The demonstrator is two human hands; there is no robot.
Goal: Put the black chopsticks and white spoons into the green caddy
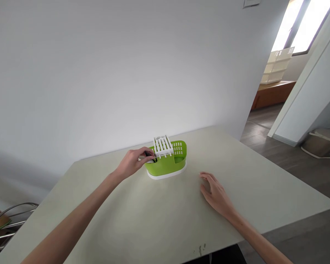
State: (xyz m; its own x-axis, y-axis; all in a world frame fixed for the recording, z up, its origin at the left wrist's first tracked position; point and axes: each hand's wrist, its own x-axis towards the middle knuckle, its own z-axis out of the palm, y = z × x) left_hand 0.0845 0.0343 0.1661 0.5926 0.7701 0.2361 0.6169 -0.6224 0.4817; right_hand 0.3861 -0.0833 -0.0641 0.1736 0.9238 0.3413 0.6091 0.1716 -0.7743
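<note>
A green plastic caddy (pixel 165 167) with a white base stands on the table near the wall. Across its middle sits a white slatted rack (pixel 162 145). My left hand (pixel 134 161) reaches to the caddy's left end, thumb and fingers closed on a small black object (pixel 155 159) at that compartment. Most of the object is hidden by my fingers, so its kind is unclear. To the right of the caddy, my right hand (pixel 215 194) rests at the tabletop, apart from the caddy, fingers loosely curved and thumb spread, holding nothing.
The pale table (pixel 154 216) meets a plain white wall (pixel 112 80) behind the caddy. A metal rack (pixel 8 231) stands beyond the table's left edge. Past the right edge are a grey floor (pixel 272 146) and a brown bin-like container (pixel 323 141). Dark marks spot the front edge.
</note>
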